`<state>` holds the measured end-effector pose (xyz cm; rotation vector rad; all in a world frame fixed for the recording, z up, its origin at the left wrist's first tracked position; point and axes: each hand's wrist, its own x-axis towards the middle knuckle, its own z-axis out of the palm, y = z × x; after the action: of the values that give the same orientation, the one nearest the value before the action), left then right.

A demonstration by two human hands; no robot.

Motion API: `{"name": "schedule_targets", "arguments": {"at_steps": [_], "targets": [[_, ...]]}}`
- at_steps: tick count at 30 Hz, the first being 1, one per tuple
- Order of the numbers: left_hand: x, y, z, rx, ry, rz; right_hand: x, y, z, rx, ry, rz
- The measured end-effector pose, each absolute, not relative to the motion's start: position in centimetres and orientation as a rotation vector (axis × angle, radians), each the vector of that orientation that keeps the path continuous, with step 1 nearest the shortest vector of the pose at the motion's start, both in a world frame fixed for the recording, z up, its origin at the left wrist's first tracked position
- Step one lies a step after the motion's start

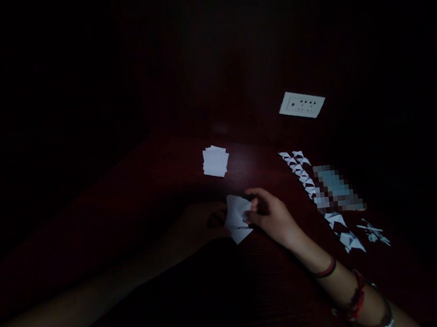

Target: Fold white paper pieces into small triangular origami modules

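Observation:
The scene is very dark. A small white paper piece (236, 218), partly folded, lies between my two hands on the dark red table (137, 203). My right hand (268, 214) pinches the paper's right edge with closed fingers; red bands circle that wrist. My left hand (203, 222) sits in shadow at the paper's left edge, its fingers bent against it, though their grip is hard to make out.
A stack of white paper squares (215, 161) lies farther back. A row of several folded white paper triangles (301, 173) runs down the right side to more folded pieces (351, 240). A white wall socket plate (301, 104) sits behind. A blurred bluish object (336, 187) lies at right.

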<state>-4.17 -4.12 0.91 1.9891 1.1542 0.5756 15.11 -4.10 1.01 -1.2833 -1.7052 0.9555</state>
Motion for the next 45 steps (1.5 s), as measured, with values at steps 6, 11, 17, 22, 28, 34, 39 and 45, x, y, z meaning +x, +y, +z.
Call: {"name": "schedule_targets", "arguments": {"at_steps": [6,11,17,22,28,34,39,45], "targets": [[-3.7,-4.2,-1.2,2.410,1.257,0.665,14.9,-4.2,0.8,-1.300,-1.687,1.034],[-3.5,-4.5,-1.4,2.512,1.250,0.629,14.9,-3.9,0.5,-1.281,-1.613,1.141],[-3.4,-5.3,-1.5,2.589,1.208,0.582,15.3,-3.6,0.2,-1.268,-1.683,1.207],[-3.5,-4.9,-2.1,2.563,1.213,0.599,15.7,-3.4,0.3,-1.295,-1.778,1.048],[-3.7,-4.3,-1.9,2.394,1.175,0.655,15.3,-4.2,1.5,-1.302,-2.013,0.723],[-3.4,-4.3,-1.3,2.232,1.204,0.692,15.0,-4.5,1.7,-1.268,-2.051,0.603],[-3.2,-4.4,-0.9,2.239,1.199,0.671,15.0,-4.3,1.1,-1.339,-2.002,0.596],[-3.2,-4.4,-0.7,2.205,1.170,0.675,14.9,-4.4,1.3,-1.296,-1.999,0.684]]}}
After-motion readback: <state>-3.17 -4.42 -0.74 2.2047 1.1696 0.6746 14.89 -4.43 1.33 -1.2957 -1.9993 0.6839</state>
